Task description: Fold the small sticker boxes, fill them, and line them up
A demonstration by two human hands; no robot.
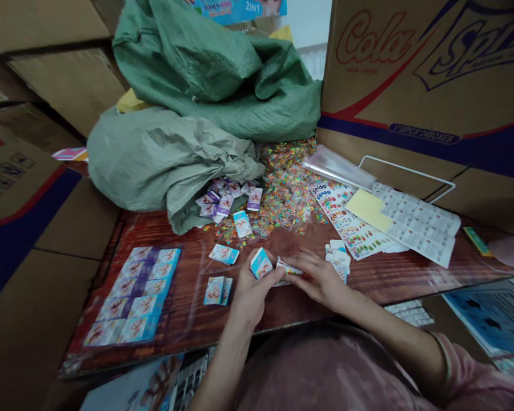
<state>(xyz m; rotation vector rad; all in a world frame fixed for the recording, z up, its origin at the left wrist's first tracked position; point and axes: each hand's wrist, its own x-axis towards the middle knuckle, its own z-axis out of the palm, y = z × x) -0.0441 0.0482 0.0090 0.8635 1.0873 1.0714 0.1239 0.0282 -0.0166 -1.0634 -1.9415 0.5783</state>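
My left hand (253, 288) is closed around a small blue-and-white box (261, 264) with a hand pictured on it. Just right of the box, my right hand (319, 277) pinches a small white piece with coloured spots (288, 266), which my left thumb also touches. Whether that piece is a packet or folded paper, I cannot tell. Beside my left hand lie a single box (223, 254) and a small stack of boxes (216, 290). Several white-and-blue pieces (338, 260) are piled beyond my right hand.
Rows of boxes (143, 305) stand at the table's left. Behind my hands spread many colourful bits (286, 188) and an open grey sack (163, 154) spilling purple boxes (225, 204). Printed sheets (420, 220) lie at right; large cartons (424, 74) and a green sack (223, 68) hem the table.
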